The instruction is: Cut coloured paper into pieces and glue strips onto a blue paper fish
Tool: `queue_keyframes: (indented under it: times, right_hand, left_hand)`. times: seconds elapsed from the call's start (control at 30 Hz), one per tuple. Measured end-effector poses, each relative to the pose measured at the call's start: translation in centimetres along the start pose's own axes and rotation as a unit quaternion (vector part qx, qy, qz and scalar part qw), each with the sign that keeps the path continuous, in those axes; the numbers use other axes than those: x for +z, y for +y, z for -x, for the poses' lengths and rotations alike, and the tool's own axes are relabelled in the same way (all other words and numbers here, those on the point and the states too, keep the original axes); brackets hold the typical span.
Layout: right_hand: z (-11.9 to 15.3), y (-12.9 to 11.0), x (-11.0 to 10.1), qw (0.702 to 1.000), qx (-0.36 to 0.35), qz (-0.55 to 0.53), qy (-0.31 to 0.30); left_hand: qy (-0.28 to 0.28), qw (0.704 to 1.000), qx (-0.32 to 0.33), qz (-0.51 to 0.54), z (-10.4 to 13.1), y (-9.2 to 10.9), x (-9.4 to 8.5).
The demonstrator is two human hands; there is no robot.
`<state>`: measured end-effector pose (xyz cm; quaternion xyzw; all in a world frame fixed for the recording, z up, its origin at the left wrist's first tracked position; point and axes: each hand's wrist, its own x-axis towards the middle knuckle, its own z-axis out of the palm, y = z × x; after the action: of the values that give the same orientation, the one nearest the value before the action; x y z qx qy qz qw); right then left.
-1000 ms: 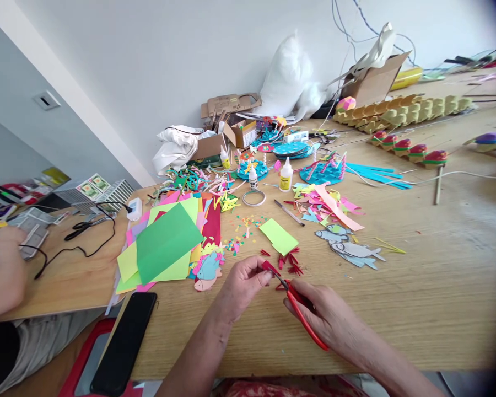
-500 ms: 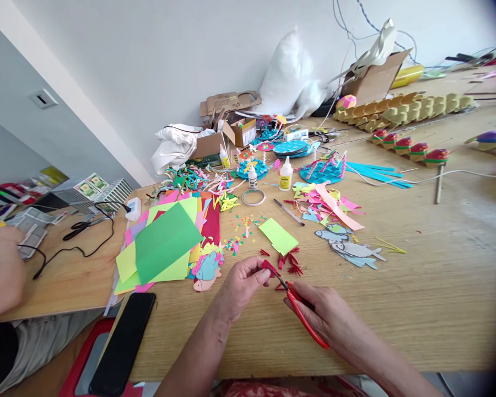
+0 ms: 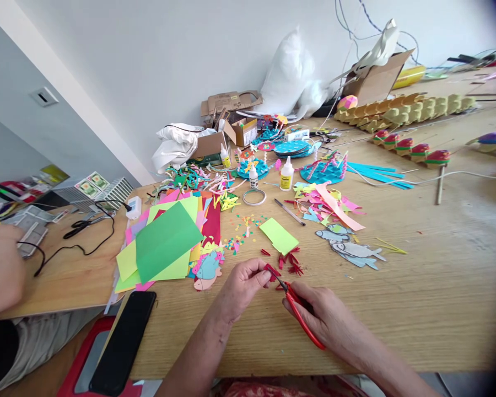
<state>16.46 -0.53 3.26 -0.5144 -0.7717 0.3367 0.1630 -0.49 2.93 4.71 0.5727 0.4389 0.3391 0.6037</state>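
Note:
Between the thumb and fingers of my left hand point(image 3: 248, 284) is a small piece of dark red paper point(image 3: 273, 270). My right hand point(image 3: 320, 311) grips red-handled scissors point(image 3: 303, 320), whose blades point up and left and meet the red paper. Just beyond my hands lie several red paper cuttings point(image 3: 293, 263), some with fringed ends. A lime green paper card point(image 3: 279, 236) rests behind them. To the right are grey paper fish point(image 3: 353, 251); to the left, blue and pink paper fish point(image 3: 208, 270).
Stacked coloured paper point(image 3: 165, 242) covers the left side, near a black phone point(image 3: 124, 342) at the table edge. Glue bottles point(image 3: 286, 175), a tape roll point(image 3: 254, 197) and a pen point(image 3: 289, 212) stand or lie farther back. A co-worker's arm point(image 3: 2, 270) is at far left.
The scissors' handles have shifted slightly left with my right hand, and the blades lie a little differently at the red paper. My left hand keeps its hold.

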Motion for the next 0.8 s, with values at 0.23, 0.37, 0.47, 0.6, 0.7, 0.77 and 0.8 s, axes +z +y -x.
queue_keyframes:
  times: [0.23,0.37,0.47,0.6,0.7,0.77,0.8]
  right_hand:
    - [0.19,0.1,0.12,1.0,-0.003,-0.001,0.0]
    - [0.25,0.25,0.24,1.0,-0.003,0.002,0.003]
    - [0.29,0.17,0.26,1.0,0.0,0.001,-0.001]
    - [0.17,-0.16,0.2,1.0,0.002,-0.009,-0.004]
    - [0.03,-0.28,0.16,1.0,0.004,-0.011,0.0]
    - [0.0,-0.24,0.18,1.0,0.006,-0.011,0.002]
    - [0.01,-0.19,0.2,1.0,0.006,-0.011,0.002]
  left_hand:
    - [-0.01,1.0,0.0,0.017,0.01,-0.18,-0.1]
    - [-0.012,0.999,-0.008,0.041,0.05,-0.14,-0.1]
    - [-0.011,0.998,-0.016,0.055,0.06,-0.08,-0.02]
    - [-0.02,0.998,-0.017,0.064,0.02,-0.17,0.08]
    - [-0.028,0.997,-0.02,0.076,-0.01,-0.41,0.11]
    - [-0.031,0.996,-0.021,0.082,-0.04,-0.57,0.12]
    - [-0.033,0.996,-0.021,0.085,-0.06,-0.64,0.13]
